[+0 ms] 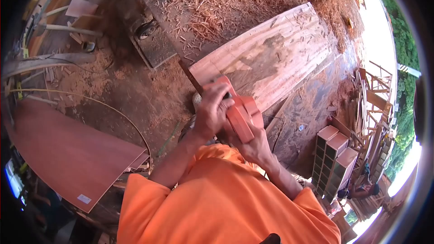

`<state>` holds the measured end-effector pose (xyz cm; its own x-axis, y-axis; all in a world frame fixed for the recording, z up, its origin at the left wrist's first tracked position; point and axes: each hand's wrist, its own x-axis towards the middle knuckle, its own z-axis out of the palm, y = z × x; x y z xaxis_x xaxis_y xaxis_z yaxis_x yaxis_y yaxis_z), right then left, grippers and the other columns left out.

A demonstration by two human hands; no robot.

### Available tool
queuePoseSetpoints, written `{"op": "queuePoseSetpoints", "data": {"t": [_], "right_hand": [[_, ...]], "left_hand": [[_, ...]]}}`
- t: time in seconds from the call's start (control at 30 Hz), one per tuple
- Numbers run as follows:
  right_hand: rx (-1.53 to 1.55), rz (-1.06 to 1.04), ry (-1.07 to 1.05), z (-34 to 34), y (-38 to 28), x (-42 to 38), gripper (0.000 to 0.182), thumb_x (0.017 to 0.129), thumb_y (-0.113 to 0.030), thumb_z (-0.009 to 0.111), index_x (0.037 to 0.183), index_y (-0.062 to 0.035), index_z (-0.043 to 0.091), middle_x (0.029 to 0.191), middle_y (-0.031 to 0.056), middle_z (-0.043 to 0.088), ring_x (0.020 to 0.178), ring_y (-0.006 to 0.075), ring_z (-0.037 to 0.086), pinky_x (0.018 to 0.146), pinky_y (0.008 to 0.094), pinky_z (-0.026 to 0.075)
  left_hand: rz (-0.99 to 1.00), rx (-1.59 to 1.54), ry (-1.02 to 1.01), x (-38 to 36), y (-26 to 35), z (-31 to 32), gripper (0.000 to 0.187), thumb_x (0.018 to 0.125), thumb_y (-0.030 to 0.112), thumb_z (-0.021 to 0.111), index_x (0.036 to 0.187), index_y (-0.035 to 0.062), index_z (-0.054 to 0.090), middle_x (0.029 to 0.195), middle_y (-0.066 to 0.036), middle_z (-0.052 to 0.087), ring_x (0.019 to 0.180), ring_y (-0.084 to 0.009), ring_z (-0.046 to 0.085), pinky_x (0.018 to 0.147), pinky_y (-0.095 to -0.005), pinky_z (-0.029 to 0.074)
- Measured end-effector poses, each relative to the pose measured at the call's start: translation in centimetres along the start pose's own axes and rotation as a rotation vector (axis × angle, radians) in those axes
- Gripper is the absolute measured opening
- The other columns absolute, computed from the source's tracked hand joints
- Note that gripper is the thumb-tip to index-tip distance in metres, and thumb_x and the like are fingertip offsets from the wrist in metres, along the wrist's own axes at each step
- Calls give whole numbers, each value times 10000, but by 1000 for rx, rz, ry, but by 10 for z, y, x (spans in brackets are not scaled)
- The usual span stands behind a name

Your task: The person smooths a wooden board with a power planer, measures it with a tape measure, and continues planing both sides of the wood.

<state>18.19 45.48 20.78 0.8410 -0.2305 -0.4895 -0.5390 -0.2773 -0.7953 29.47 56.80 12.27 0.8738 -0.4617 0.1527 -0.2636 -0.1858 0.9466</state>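
Observation:
My left hand (211, 112) is closed around the upper end of an orange power tool (242, 119), somewhat blurred. Lower down, my right hand (254, 143) grips the same tool near its other end, close to my body. The tool's exact kind is hard to make out. A narrow dark brown bar (190, 77) points up and left from beside my left hand; whether it belongs to the tool cannot be seen. Just beyond the tool lies a wide, thick wooden plank (275, 56), with stained patches and a few shavings on its surface.
Reddish shavings (217, 7) pile up behind the plank. A dusty machine (149, 36) stands at upper left. Plywood sheets (77, 149) lie at left, near a yellow hose (104, 101). Box-like wooden frames (332, 153) and stacked lumber (375, 108) stand at right.

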Motion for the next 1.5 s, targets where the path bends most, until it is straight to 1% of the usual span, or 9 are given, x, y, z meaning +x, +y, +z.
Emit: {"op": "queuePoseSetpoints", "data": {"t": [0.23,0.43,0.67,0.83,0.97,1.1,1.17,1.27,1.5], "right_hand": [[-134,-81,-25,24,-48,107,260,808,-174,662,1025,-31,661,881,183,681,830,284,683,744,370,527],[42,-130,138,29,-57,114,223,775,-156,636,921,12,622,783,254,656,769,401,680,674,451,523],[-38,26,290,20,31,-10,377,828,-188,719,1158,-24,641,888,131,700,854,247,692,768,382,543],[37,48,220,-6,23,-38,442,786,-87,638,1227,-63,622,1154,157,630,1127,324,559,941,420,465],[-386,-480,256,-22,-9,28,379,783,-90,661,1161,-71,654,1102,136,648,1141,286,565,966,372,455],[-811,-815,326,-11,-23,119,210,777,-84,585,950,-82,705,982,104,684,891,311,670,749,365,559],[-886,-571,178,-10,-56,154,113,744,-73,611,808,-101,700,790,108,686,687,282,686,610,367,572],[55,48,109,-13,-100,154,58,700,-74,648,721,-112,686,621,132,629,578,253,660,577,368,568],[-715,-688,322,-12,4,72,130,736,-119,655,861,-87,664,848,119,634,746,261,635,657,360,543]], "left_hand": [[-64,79,62,96,-36,-68,364,876,161,703,1192,-10,645,1188,-118,657,1064,-200,613,928,-324,480],[-52,166,34,116,-23,-72,358,861,150,707,1170,-21,649,1115,-153,684,1037,-241,641,923,-347,492],[38,17,-168,12,1,12,292,847,93,725,1115,-3,659,1164,-156,652,1098,-293,618,948,-381,494],[68,-65,-112,-2,14,20,287,886,102,693,1143,-10,631,1125,-162,640,1062,-316,614,932,-396,497],[-21,133,250,26,-10,-34,276,937,160,652,1158,-3,628,1161,-144,610,1087,-280,585,933,-387,481],[-192,195,424,34,-18,-83,316,953,230,637,1168,-2,630,1132,-118,596,1022,-225,580,898,-360,474],[-212,149,466,30,-19,-88,336,953,247,638,1179,0,629,1120,-111,593,1000,-204,580,872,-347,477],[-239,68,511,18,-38,-80,354,950,258,642,1192,0,629,1105,-103,592,978,-188,582,836,-329,485],[-269,57,481,41,-65,-55,329,942,237,646,1136,-28,647,1041,-84,619,920,-162,605,820,-305,496]]}}
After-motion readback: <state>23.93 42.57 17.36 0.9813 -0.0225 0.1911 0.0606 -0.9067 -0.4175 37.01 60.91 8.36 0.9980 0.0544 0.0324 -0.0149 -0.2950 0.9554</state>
